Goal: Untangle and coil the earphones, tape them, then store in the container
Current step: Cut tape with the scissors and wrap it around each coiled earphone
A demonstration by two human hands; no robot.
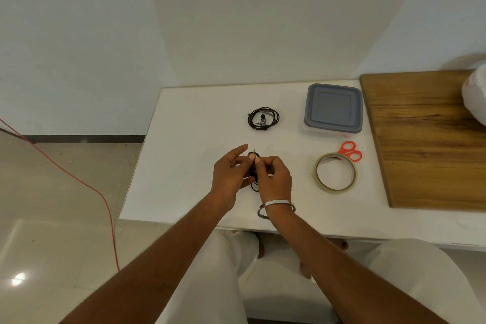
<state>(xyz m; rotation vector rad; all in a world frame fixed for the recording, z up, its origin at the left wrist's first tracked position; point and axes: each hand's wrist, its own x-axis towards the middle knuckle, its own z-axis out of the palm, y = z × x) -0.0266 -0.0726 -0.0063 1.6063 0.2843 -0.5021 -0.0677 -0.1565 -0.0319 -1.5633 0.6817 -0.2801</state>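
The left hand (231, 175) and the right hand (273, 179) both pinch a thin black earphone cable (253, 175) between them, the left forefinger pointing out straight, above the white table (184, 166). Behind the hands on that table lies a second coiled black earphone set (263, 118). To the right of the hands are a clear tape roll (335, 172), orange-handled scissors (351, 151) touching it, and farther back a closed grey-lidded plastic container (333, 108).

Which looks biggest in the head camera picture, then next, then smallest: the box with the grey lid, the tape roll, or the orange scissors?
1. Box with the grey lid: biggest.
2. Tape roll: smaller, though it lies nearer the camera.
3. Orange scissors: smallest, but the tape roll hides their blades.
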